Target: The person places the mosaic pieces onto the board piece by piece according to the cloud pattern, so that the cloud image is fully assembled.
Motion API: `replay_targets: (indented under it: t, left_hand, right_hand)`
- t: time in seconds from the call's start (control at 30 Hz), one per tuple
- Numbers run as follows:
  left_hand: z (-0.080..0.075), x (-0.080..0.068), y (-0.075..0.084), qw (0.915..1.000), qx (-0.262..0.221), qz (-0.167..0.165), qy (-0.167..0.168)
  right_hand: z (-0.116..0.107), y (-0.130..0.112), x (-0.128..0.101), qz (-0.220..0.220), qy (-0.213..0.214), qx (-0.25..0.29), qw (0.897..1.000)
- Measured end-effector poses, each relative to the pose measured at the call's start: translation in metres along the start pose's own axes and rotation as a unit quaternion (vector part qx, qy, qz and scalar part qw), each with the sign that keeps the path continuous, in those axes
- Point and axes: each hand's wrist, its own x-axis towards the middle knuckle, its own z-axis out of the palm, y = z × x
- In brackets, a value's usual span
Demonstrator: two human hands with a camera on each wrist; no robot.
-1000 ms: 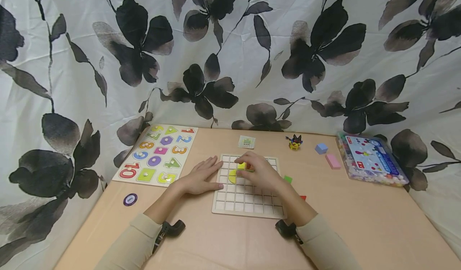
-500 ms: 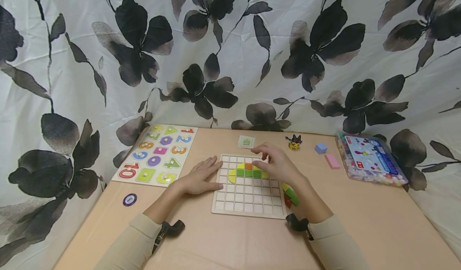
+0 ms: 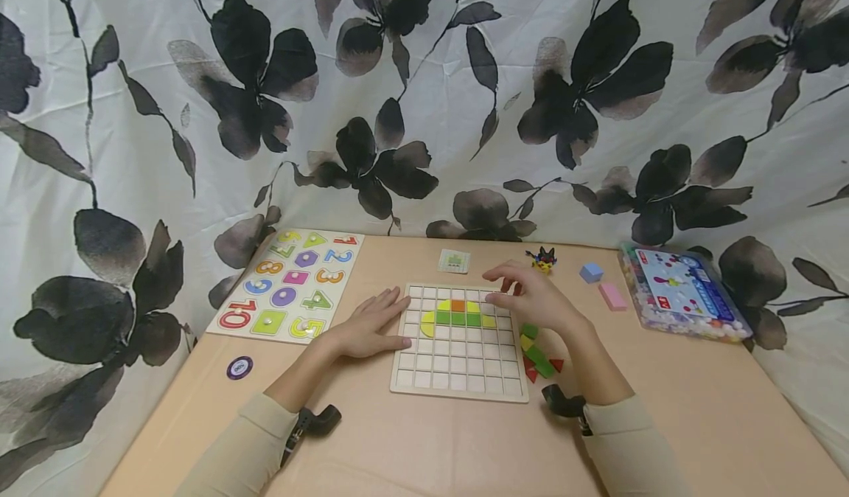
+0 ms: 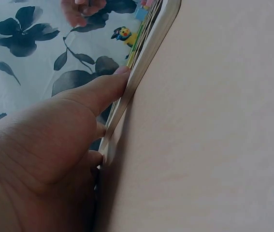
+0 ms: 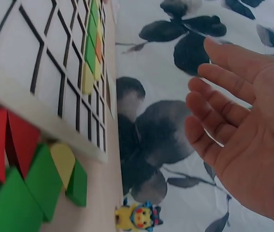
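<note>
A wooden grid board (image 3: 458,368) lies in the middle of the table, with yellow, orange and green pieces (image 3: 458,314) set in its upper rows. My left hand (image 3: 368,326) lies flat on the table, its fingers and thumb straight against the board's left edge (image 4: 141,63). My right hand (image 3: 533,296) hovers over the board's upper right corner. Its fingers are relaxed and its palm (image 5: 245,130) is bare. Loose green, yellow and red pieces (image 3: 539,355) lie just right of the board (image 5: 40,72), and the loose pieces (image 5: 28,169) also show in the right wrist view.
A number and shape puzzle (image 3: 290,282) lies at the left, with a purple disc (image 3: 239,367) in front of it. Behind the board sit a small card (image 3: 454,261) and a toy figure (image 3: 543,261). A blue block (image 3: 591,272), a pink block (image 3: 612,296) and a plastic box (image 3: 683,290) are at the right. Floral cloth surrounds the table.
My right hand has lifted off the coloured pieces on the board and moved right and back, uncovering them and the loose pieces beside the board. My left hand has stayed put.
</note>
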Motion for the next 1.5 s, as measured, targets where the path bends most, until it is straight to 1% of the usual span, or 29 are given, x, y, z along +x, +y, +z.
replay_targets:
  t: [0.27,0.37,0.5,0.6,0.77,0.93,1.0,1.03,1.13,1.27,1.5]
  left_hand:
    - [-0.001,0.000,0.003,1.0000,0.000,-0.002,-0.002]
    - [-0.002,0.000,0.003,1.0000,0.002,-0.003,-0.002]
    - [-0.003,0.000,0.004,1.0000,0.001,-0.006,-0.005]
    - [-0.003,0.000,0.003,1.0000,-0.001,-0.006,-0.005]
    - [0.000,0.002,0.001,1.0000,0.000,-0.004,-0.007]
    - [0.002,0.004,-0.001,0.9999,0.007,-0.005,-0.009]
    - [0.003,0.003,-0.001,0.9999,0.007,-0.006,-0.011]
    - [0.003,0.003,0.000,0.9999,0.004,-0.007,-0.012]
    - [0.002,0.002,0.000,0.9999,0.002,-0.006,-0.012]
    - [0.001,0.001,0.001,0.9999,0.003,-0.003,-0.009]
    - [-0.001,0.001,0.000,0.9999,0.003,-0.012,-0.012]
  right_hand:
    - [-0.013,0.017,-0.006,0.029,-0.012,0.002,1.000]
    - [-0.016,0.024,-0.008,0.044,-0.015,0.009,0.999]
    - [-0.018,0.034,-0.009,0.068,-0.030,0.022,0.997]
    - [-0.019,0.043,-0.011,0.075,-0.052,0.023,0.996]
    - [-0.022,0.057,-0.015,0.067,-0.088,0.030,0.993]
    - [-0.025,0.066,-0.022,0.089,-0.125,0.053,0.987]
    - [-0.025,0.070,-0.023,0.103,-0.141,0.056,0.983]
    - [-0.025,0.072,-0.024,0.102,-0.151,0.056,0.982]
    - [-0.023,0.075,-0.024,0.119,-0.167,0.048,0.978]
    - [-0.022,0.074,-0.024,0.139,-0.177,0.040,0.974]
    - [-0.020,0.073,-0.023,0.146,-0.181,0.046,0.972]
